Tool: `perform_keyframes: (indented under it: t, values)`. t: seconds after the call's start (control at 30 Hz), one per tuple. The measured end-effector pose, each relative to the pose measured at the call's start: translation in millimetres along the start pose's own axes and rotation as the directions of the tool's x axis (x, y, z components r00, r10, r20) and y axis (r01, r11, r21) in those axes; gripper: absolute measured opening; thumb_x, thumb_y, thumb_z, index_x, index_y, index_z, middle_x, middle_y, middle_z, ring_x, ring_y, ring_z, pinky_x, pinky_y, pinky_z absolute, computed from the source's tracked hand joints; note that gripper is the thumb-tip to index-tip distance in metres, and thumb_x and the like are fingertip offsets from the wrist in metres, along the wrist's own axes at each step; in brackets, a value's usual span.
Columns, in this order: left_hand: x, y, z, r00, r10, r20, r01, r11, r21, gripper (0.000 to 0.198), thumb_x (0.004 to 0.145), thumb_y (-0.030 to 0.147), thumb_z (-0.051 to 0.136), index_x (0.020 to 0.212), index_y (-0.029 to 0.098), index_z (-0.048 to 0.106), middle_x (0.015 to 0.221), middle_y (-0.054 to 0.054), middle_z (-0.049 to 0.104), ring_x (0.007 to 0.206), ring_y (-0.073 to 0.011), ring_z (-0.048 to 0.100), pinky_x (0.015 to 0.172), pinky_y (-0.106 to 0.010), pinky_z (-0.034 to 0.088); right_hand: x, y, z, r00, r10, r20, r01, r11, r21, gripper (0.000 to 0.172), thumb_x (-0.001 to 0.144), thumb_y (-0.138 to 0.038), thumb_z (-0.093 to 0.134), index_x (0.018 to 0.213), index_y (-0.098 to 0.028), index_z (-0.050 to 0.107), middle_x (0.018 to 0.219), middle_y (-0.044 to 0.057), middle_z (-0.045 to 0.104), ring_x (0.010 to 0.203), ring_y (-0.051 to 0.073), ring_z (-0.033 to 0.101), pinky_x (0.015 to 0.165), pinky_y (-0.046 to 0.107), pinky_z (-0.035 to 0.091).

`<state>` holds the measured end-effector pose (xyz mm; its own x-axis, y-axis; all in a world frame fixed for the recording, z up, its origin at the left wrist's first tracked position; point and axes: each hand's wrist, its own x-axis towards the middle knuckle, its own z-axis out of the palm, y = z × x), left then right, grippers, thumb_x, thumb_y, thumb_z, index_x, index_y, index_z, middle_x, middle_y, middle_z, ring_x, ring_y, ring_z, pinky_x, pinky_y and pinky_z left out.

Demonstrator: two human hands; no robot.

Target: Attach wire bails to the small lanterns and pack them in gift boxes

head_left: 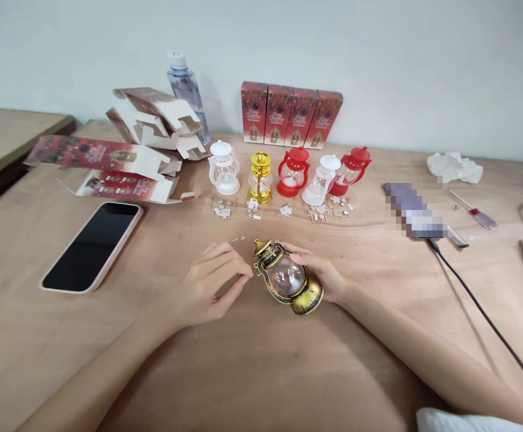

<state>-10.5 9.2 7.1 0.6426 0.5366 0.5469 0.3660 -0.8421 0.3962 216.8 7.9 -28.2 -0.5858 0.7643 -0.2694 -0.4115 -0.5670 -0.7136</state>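
Note:
My right hand [322, 273] is wrapped round the far side of a small gold-and-black lantern [290, 277] with a clear globe, held tilted above the table. Close to the lantern's left side, my left hand [218, 282] pinches a thin metal wire [256, 275] between thumb and forefinger; most of it is hidden by the fingertips. Just beyond the left hand lies a small thin wire piece [239, 239]. Farther back stand white lanterns [224, 171], a shiny gold lantern [260, 180] and red lanterns [293, 174], with wire handles and small parts [221, 211] laid before them.
Red printed boxes [279, 114] stand against the wall. At left are opened cartons [108, 162], a water bottle [189, 90] and a phone [92, 246]. On the right lie a blurred-out device [414, 210] with a black cable [481, 306], a screwdriver [480, 215] and crumpled tissue [454, 167].

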Motion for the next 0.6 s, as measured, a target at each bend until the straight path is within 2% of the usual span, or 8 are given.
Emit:
perform_keyframes:
  t: [0.2, 0.3, 0.43, 0.6]
  values:
    - [1.6, 0.6, 0.2, 1.0, 0.026, -0.012, -0.026, 1.0, 0.005, 0.017, 0.084, 0.001, 0.052, 0.086, 0.018, 0.056, 0.075, -0.002, 0.062, 0.07, -0.0133, 0.054, 0.065, -0.029, 0.045, 0.3, 0.3, -1.2, 1.0, -0.002, -0.008, 0.002, 1.0, -0.03, 0.036, 0.075, -0.032, 0.067, 0.107, -0.018, 0.066, 0.097, 0.006, 0.072, 0.084, 0.017, 0.065, 0.08, 0.028, 0.049]
    - [0.6, 1.2, -0.2, 0.998, 0.037, -0.054, -0.034, 0.998, 0.058, 0.017, 0.083, 0.002, 0.055, 0.086, 0.018, 0.056, 0.077, -0.002, 0.06, 0.07, -0.0128, 0.054, 0.064, -0.028, 0.045, 0.7, 0.5, -1.1, 1.0, -0.008, -0.022, 0.007, 1.0, -0.022, 0.035, 0.074, -0.032, 0.068, 0.106, -0.018, 0.067, 0.097, 0.006, 0.072, 0.082, 0.018, 0.065, 0.078, 0.028, 0.05]
    - [-2.3, 1.8, 0.2, 0.991, -0.028, -0.128, 0.042, 0.993, 0.107, 0.017, 0.083, 0.003, 0.057, 0.091, 0.018, 0.055, 0.085, -0.003, 0.058, 0.076, -0.0117, 0.058, 0.067, -0.025, 0.049, 1.0, 0.3, -0.1, 0.999, -0.005, -0.036, 0.005, 1.0, 0.009, 0.034, 0.072, -0.033, 0.069, 0.103, -0.02, 0.067, 0.095, 0.005, 0.072, 0.078, 0.017, 0.065, 0.077, 0.028, 0.051]
    - [-3.6, 1.2, 2.3, 0.992, -0.062, -0.107, 0.072, 0.993, 0.089, 0.019, 0.085, 0.003, 0.053, 0.094, 0.019, 0.055, 0.087, -0.002, 0.059, 0.076, -0.0105, 0.06, 0.066, -0.021, 0.05, 0.5, -0.2, 0.6, 1.0, -0.005, -0.03, 0.005, 1.0, -0.009, 0.034, 0.073, -0.033, 0.067, 0.104, -0.02, 0.066, 0.098, 0.006, 0.071, 0.082, 0.018, 0.065, 0.08, 0.03, 0.051]
